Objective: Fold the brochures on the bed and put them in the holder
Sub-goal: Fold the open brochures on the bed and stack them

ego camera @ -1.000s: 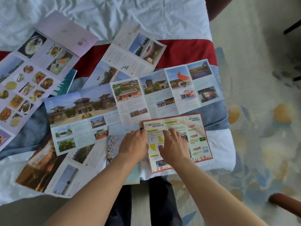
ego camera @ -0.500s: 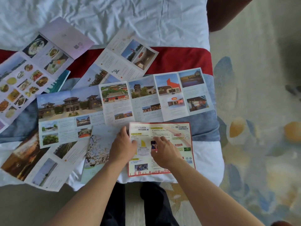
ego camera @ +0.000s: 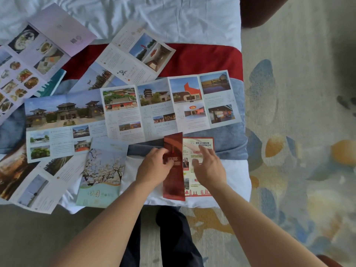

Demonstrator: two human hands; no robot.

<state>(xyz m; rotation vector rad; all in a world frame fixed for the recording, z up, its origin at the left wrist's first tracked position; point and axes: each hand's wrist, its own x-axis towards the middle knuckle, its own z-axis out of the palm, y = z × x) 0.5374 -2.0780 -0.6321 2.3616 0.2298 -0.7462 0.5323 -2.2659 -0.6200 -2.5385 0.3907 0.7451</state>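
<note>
Hidden, cropped and blurred parts

The left hand [ego camera: 154, 166] covers part of the red brochure's [ego camera: 174, 180] folded panel, and the right hand [ego camera: 209, 166], motion-blurred, hides its inner print. The food brochure [ego camera: 21, 74] and the brown brochure [ego camera: 11, 170] run off the left edge. All brochure text is too small to read.

Both bare forearms reach forward from the bottom of the view, converging toward the middle. The left hand [ego camera: 154, 168] has its fingers curled, thumb and fingertips pinching. The right hand [ego camera: 209, 166] is spread, fingers extended and relaxed, palm down.
</note>
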